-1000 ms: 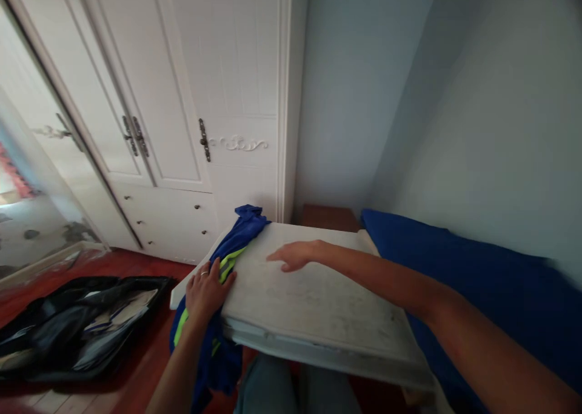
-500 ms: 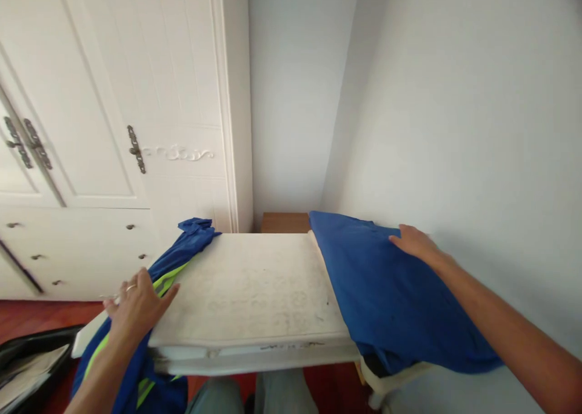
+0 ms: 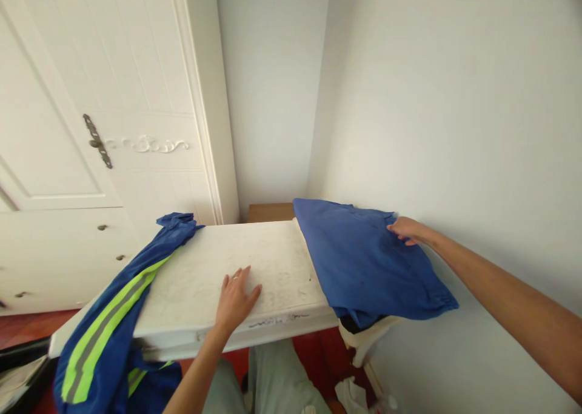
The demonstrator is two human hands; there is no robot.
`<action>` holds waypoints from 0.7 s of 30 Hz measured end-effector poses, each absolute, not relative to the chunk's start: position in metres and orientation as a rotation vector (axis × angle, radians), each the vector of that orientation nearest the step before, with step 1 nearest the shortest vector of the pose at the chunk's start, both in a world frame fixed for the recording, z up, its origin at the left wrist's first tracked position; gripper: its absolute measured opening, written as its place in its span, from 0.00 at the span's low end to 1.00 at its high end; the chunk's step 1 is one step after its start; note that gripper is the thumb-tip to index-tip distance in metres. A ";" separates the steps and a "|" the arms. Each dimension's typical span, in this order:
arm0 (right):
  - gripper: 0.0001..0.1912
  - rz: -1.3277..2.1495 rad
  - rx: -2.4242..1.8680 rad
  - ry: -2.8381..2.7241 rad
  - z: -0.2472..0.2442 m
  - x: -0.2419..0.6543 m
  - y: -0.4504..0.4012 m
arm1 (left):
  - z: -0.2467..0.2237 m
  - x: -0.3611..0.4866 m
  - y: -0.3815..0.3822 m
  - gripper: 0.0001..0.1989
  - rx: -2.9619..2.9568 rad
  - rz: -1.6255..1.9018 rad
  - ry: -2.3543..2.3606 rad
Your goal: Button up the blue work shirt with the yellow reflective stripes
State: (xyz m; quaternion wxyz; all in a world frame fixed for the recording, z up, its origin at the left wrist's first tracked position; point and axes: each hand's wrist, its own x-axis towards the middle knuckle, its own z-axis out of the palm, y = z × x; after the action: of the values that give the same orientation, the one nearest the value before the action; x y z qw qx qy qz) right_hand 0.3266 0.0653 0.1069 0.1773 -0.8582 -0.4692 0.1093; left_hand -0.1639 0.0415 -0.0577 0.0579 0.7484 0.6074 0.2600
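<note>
A narrow white table (image 3: 218, 250) stands before me. Over its left end hangs a blue garment (image 3: 150, 250) with a yellow-green and grey stripe. A blue cloth (image 3: 359, 250) covers the right end and droops past the edge. My left hand (image 3: 237, 296), a ring on one finger, is over the bare tabletop between them with fingers spread and nothing held. My right hand (image 3: 408, 229) pinches the far right edge of the blue cloth, its fingertips curled on the fabric.
A white wardrobe (image 3: 150, 86) with dark metal handles rises at the left. Pale walls (image 3: 436, 99) meet behind the table, where a brown wooden surface (image 3: 270, 212) shows. On the red floor are a black container (image 3: 27, 353) at left and white crumpled material (image 3: 351, 396) near my legs.
My left hand has moved right, from the striped garment onto the tabletop. My right hand has closed on the blue cloth, whose lower right part is drawn in and up. The view has shifted right.
</note>
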 end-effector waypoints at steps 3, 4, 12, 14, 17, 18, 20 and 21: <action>0.18 0.421 -2.533 -1.389 0.119 0.303 0.059 | -0.049 -0.164 0.038 0.26 2.277 0.736 1.865; 0.16 0.416 -2.529 -1.440 0.123 0.290 0.058 | -0.046 -0.164 0.038 0.26 2.284 0.727 1.867; 0.21 -0.154 -1.847 -1.891 0.125 0.095 0.018 | -0.029 -0.155 0.032 0.22 2.185 0.755 1.890; 0.19 -0.084 -1.495 -2.567 0.102 0.041 -0.007 | -0.027 -0.156 0.033 0.22 2.157 0.779 1.861; 0.16 0.140 -1.185 -3.248 0.066 -0.004 -0.034 | -0.027 -0.159 0.034 0.22 2.124 0.806 1.841; 0.18 0.244 -1.136 -3.329 0.058 -0.008 -0.038 | -0.027 -0.160 0.035 0.23 2.106 0.822 1.842; 0.21 0.456 -1.053 -3.311 0.047 -0.002 -0.043 | -0.028 -0.161 0.035 0.23 2.073 0.856 1.851; 0.23 0.555 -0.998 -3.256 0.046 0.006 -0.044 | -0.028 -0.161 0.035 0.24 2.061 0.870 1.856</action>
State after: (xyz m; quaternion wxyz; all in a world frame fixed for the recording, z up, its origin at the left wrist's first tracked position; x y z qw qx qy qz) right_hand 0.0056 -0.0443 0.0456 -0.1536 -0.2858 -0.9325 0.1589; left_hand -0.1614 0.0353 -0.0278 0.1172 0.7040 0.6342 0.2973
